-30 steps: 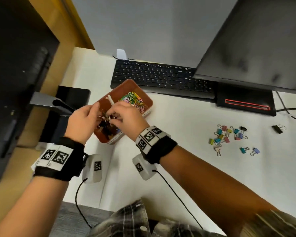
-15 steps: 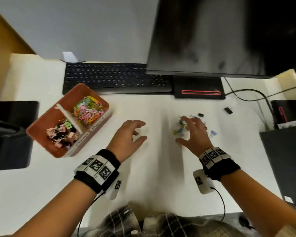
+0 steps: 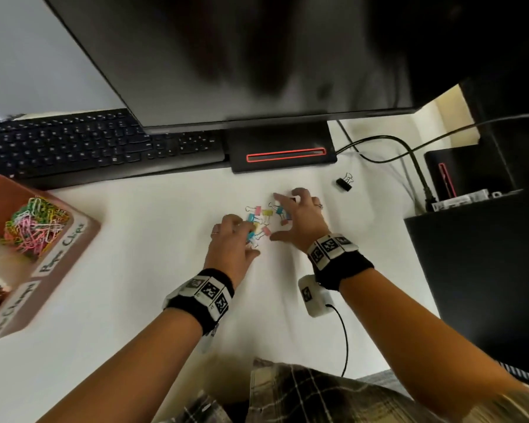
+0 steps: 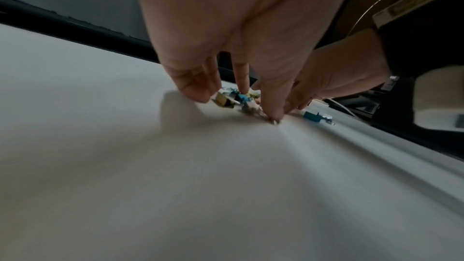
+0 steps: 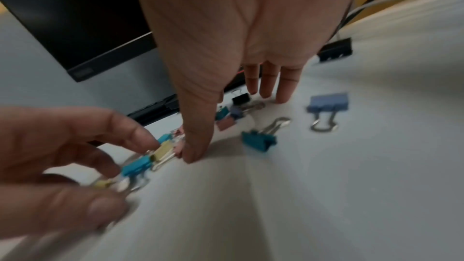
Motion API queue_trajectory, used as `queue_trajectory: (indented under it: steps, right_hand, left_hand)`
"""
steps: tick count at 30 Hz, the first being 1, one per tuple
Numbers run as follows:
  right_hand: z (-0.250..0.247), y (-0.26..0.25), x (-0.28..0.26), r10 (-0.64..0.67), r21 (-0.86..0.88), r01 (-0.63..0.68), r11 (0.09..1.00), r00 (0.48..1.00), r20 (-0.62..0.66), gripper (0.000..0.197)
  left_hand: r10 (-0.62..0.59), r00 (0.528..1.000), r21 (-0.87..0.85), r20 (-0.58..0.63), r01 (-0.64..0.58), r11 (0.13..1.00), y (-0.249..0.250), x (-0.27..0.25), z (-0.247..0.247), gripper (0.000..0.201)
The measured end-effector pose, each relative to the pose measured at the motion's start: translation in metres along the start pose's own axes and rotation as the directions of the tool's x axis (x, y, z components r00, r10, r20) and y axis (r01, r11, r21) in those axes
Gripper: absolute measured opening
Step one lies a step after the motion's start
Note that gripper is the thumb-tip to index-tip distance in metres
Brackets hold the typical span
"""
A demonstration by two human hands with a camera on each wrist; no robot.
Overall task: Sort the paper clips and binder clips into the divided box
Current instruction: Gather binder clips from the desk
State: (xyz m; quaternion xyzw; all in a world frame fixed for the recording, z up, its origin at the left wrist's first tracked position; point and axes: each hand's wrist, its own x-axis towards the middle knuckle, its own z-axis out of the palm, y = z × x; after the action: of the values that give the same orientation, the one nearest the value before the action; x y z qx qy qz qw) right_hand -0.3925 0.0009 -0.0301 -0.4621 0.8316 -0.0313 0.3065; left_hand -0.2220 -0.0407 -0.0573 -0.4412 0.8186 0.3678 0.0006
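Several small coloured binder clips [image 3: 261, 219] lie in a loose pile on the white desk. My left hand [image 3: 248, 233] is at the pile's left side, fingers bent down, with fingertips [image 4: 198, 92] and thumb touching the desk around the clips [image 4: 241, 98]. My right hand [image 3: 283, 218] arches over the right side with its fingers spread and straight, thumb [image 5: 193, 154] against a pink clip. A teal clip [image 5: 258, 140] and a pale blue clip [image 5: 328, 102] lie loose beside it. The divided box [image 3: 74, 239] stands far left and holds paper clips [image 3: 34, 227].
A single black binder clip [image 3: 344, 183] lies apart, behind and to the right of the pile. A keyboard [image 3: 89, 148], a monitor [image 3: 257, 56] and its stand [image 3: 281, 151] line the back. Cables [image 3: 394, 148] and a black case [image 3: 486, 270] are on the right.
My left hand has moved right from the bare desk to the pile. The right hand stays over the clips. A second ago both hands were at the box.
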Motion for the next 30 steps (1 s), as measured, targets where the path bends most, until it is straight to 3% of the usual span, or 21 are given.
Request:
queue_trajectory:
  steps: [3, 7, 10, 16, 22, 27, 30]
  right_hand:
    - [0.014, -0.009, 0.003, -0.095, 0.131, 0.097, 0.987, 0.995, -0.017, 0.062]
    - [0.026, -0.026, 0.005, -0.175, 0.213, 0.170, 0.962, 0.985, 0.004, 0.033]
    - [0.024, -0.035, 0.006, -0.198, 0.224, 0.184, 0.957, 0.979, 0.042, 0.022]
    - [0.024, -0.044, 0.002, -0.230, 0.197, 0.216, 0.956, 0.972, 0.054, 0.017]
    - [0.024, -0.049, -0.011, -0.253, 0.284, 0.261, 0.922, 0.965, -0.067, 0.016]
    - [0.022, -0.067, -0.026, -0.280, 0.333, 0.329, 0.884, 0.942, -0.185, 0.013]
    - [0.024, -0.099, -0.036, -0.361, 0.356, 0.418, 0.836, 0.907, -0.217, 0.014]
  left_hand:
    - [-0.003, 0.999, -0.083, -0.054, -0.001, 0.997, -0.012, 0.001, -0.003, 0.036]
    - [-0.065, 0.992, -0.166, -0.108, 0.047, 0.985, -0.026, -0.001, -0.015, 0.033]
    - [-0.117, 0.989, -0.164, -0.093, 0.101, 0.981, -0.034, -0.001, -0.024, 0.031]
    - [-0.124, 0.989, -0.131, -0.080, 0.113, 0.985, -0.049, -0.004, -0.033, 0.005]
    - [-0.117, 0.989, -0.185, -0.090, 0.099, 0.978, -0.059, -0.017, -0.048, 0.004]
    - [-0.188, 0.965, -0.361, -0.181, 0.113, 0.926, -0.072, -0.042, -0.083, 0.011]
    - [-0.216, 0.938, -0.436, -0.270, 0.081, 0.896, -0.088, -0.069, -0.121, 0.013]
